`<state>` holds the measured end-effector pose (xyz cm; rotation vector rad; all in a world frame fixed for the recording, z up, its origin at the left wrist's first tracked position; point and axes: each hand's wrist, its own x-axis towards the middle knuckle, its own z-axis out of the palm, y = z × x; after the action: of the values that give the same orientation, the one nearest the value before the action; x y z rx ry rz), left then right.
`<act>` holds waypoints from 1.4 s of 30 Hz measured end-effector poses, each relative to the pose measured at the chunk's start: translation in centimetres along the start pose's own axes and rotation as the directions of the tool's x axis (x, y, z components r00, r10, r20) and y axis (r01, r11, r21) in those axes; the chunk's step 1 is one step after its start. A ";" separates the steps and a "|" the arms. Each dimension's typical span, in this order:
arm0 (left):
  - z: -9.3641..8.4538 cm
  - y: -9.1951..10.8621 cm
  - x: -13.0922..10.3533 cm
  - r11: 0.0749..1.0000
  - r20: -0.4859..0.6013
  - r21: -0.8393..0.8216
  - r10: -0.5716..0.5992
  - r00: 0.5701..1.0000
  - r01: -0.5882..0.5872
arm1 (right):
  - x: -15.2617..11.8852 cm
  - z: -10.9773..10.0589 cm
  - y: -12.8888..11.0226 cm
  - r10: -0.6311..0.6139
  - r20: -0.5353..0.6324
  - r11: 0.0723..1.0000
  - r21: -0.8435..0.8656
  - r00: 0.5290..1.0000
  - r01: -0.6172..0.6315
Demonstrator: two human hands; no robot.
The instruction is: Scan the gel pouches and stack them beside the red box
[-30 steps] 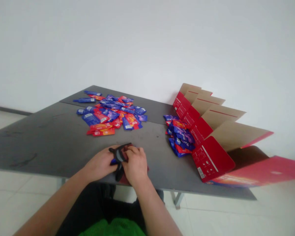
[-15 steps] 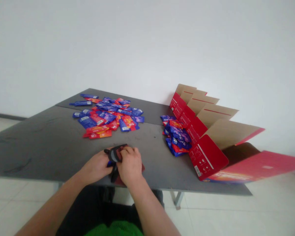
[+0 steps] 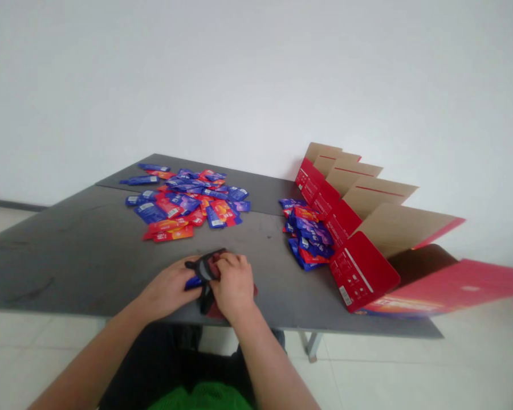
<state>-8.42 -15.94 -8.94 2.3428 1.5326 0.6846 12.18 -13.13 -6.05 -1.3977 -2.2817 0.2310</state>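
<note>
Near the front edge of the table, my left hand (image 3: 166, 289) is closed round a blue packet (image 3: 192, 283), its fingers partly hidden. Pressed close beside it is a black tool with a grey rounded part (image 3: 206, 269); I cannot make out its exact kind. My right hand (image 3: 234, 285) has its fingers curled over the right side of this tool. Something dark red (image 3: 215, 311) shows beneath the tool and right hand, mostly covered.
A loose pile of blue and red-orange packets (image 3: 183, 202) lies at the back left. A smaller heap (image 3: 310, 233) sits on the right, against a row of open red cartons (image 3: 363, 270) with raised brown flaps. The grey table (image 3: 89, 256) meets a white wall.
Both hands and the black tool have shifted slightly to the right. More of the blue packet shows between the left thumb and fingers. The piles and cartons stay put.
</note>
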 end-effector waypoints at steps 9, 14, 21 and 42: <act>0.3 -0.6 -0.1 1.000 -0.004 0.023 0.012 1.000 -0.012 | 1.7 -2.9 1.8 0.120 -0.030 0.989 -0.078 0.992 -0.122; -0.1 0.1 0.1 1.000 0.019 0.022 -0.015 1.000 0.015 | 0.5 -0.2 -0.7 -0.035 0.019 0.999 -0.015 0.999 0.035; -0.1 0.0 -0.1 0.999 0.032 0.027 -0.028 0.999 0.027 | 3.3 -3.4 4.0 0.256 0.028 0.957 -0.149 0.966 -0.249; 0.1 -0.1 -0.1 0.999 0.018 0.037 -0.020 1.000 0.019 | 2.2 -2.5 2.3 -0.050 0.117 0.996 -0.068 0.992 0.058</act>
<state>-8.46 -15.98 -9.03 2.3506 1.5713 0.6336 14.33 -10.29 -4.04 -1.3879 -2.4407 0.2201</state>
